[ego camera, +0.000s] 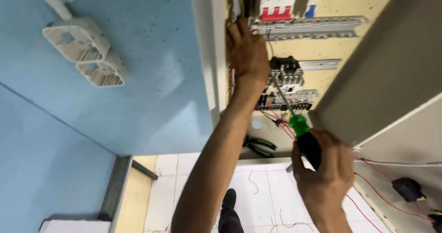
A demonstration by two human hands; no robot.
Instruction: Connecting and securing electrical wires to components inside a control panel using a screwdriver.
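My right hand [324, 168] grips a screwdriver [301, 134] with a green and black handle. Its metal shaft runs up and left to a black terminal device [286, 71] mounted on a rail inside an open electrical cabinet [331, 39]. My left hand [246, 51] reaches up along the cabinet's left edge, fingers spread against the back panel near a bundle of wires and a bare metal rail [308, 28]. A red and white breaker [276, 2] sits above that rail. Red wires [283, 122] hang below a terminal strip [285, 101].
Green-handled pliers [260, 145] lie on the cabinet's bottom ledge. The cabinet door [391, 62] stands open at the right. White conduit boxes [85, 51] are fixed on the blue wall. Wire scraps lie on the white tiled floor [262, 187]; a black part [407, 189] lies at the right.
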